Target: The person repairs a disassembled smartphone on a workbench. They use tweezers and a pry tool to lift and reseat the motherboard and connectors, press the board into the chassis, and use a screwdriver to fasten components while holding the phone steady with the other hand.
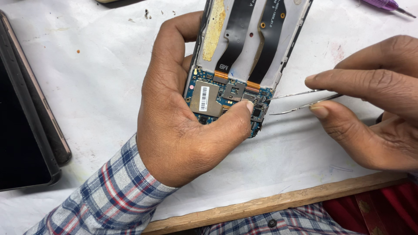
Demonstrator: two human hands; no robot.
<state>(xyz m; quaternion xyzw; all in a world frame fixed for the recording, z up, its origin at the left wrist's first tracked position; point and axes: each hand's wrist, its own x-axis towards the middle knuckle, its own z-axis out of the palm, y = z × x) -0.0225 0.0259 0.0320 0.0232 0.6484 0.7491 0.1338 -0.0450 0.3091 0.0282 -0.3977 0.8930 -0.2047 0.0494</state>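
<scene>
Head view, nearest first: a wooden edge strip [278, 201] borders the white surface [96, 78], with a plaid sleeve [109, 196] just above it. The left hand [183, 122] wraps around the lower end of an opened phone [244, 56], its fingers clamped on the frame and the thumb [237, 115] pressing down on the blue circuit board [217, 98]. The right hand [374, 113] comes in from the side, its fingers pinched together on metal tweezers [300, 100], whose tips sit slightly apart and touch a small part at the board's right edge.

Judging by what lies bare, the back cover is already off, and the board with its metal shields and two black flex cables [244, 30] is exposed. The board still sits in the frame, so the work at the connector looks unfinished.

Farther out, another dark phone [26, 126] rests at the left edge, and a purple screwdriver [385, 5] lies at the top right.
</scene>
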